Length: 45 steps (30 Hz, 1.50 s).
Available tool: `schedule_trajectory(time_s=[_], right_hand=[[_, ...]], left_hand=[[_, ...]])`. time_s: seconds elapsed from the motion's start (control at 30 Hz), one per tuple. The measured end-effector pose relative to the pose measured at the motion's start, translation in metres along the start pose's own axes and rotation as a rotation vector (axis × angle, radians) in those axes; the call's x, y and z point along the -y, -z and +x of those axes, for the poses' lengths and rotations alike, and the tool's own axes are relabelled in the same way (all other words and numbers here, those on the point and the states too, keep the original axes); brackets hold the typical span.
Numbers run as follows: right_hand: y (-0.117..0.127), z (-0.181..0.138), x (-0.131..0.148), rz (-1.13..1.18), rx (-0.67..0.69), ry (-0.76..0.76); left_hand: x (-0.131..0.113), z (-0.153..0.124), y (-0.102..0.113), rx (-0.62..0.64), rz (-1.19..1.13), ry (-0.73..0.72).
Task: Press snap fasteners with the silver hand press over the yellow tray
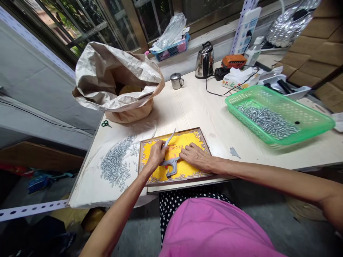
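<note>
At lower centre, the left hand has a closed grip on a grey hand press; the right hand lies flat and empty on the yellow tray. At right, the green basket holds metal pins.

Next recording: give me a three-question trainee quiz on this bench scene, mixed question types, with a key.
1. True or false: the green basket holds small metal pieces.
2. Which hand grips the lever of the grey hand press? A) left hand B) right hand C) neither
3. Fill in: the press stands on a yellow ____ with a patterned border.

Key
1. True; a layer of silvery pieces covers its bottom.
2. A; the left hand is closed on the lever, while the right hand lies flat beside the press.
3. Board. A loose pile of metal pieces lies on the table to its left.
</note>
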State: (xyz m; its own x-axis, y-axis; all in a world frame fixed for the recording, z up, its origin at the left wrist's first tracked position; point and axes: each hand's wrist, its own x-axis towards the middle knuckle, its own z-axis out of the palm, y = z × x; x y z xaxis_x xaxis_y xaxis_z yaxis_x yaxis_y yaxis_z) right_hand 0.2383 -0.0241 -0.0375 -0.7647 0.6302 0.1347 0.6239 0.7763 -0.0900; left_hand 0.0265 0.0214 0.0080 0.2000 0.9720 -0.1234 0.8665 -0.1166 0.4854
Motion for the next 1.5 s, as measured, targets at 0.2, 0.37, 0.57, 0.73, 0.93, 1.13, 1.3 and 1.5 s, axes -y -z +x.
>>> schedule_trajectory(time_s=[0.2,0.37,0.57,0.73,0.93,1.13,1.3,1.5], right_hand=[[0.025,0.004,0.001,0.067,-0.027,-0.030],[0.028,-0.006,-0.009,0.136,-0.140,-0.043],[0.034,-0.032,-0.024,0.164,-0.293,-0.169],[0.022,-0.041,-0.021,0.197,-0.280,-0.132],[0.016,-0.046,-0.014,0.309,-0.191,-0.187],[0.011,-0.052,-0.013,0.303,-0.118,-0.255],[0.001,-0.050,-0.012,0.224,-0.117,-0.241],[0.002,-0.048,-0.014,0.151,-0.149,-0.211]], left_hand=[[-0.003,-0.002,0.003,-0.109,-0.176,0.059],[0.008,-0.011,0.044,-0.245,-0.142,-0.038],[0.087,-0.032,0.094,-0.395,0.200,0.177],[0.127,-0.047,0.086,-0.266,0.386,0.244],[0.144,-0.040,0.075,-0.213,0.393,0.257],[0.150,-0.035,0.067,-0.126,0.471,0.129],[0.154,-0.035,0.065,-0.125,0.390,0.174],[0.151,-0.043,0.071,-0.226,0.178,0.235]])
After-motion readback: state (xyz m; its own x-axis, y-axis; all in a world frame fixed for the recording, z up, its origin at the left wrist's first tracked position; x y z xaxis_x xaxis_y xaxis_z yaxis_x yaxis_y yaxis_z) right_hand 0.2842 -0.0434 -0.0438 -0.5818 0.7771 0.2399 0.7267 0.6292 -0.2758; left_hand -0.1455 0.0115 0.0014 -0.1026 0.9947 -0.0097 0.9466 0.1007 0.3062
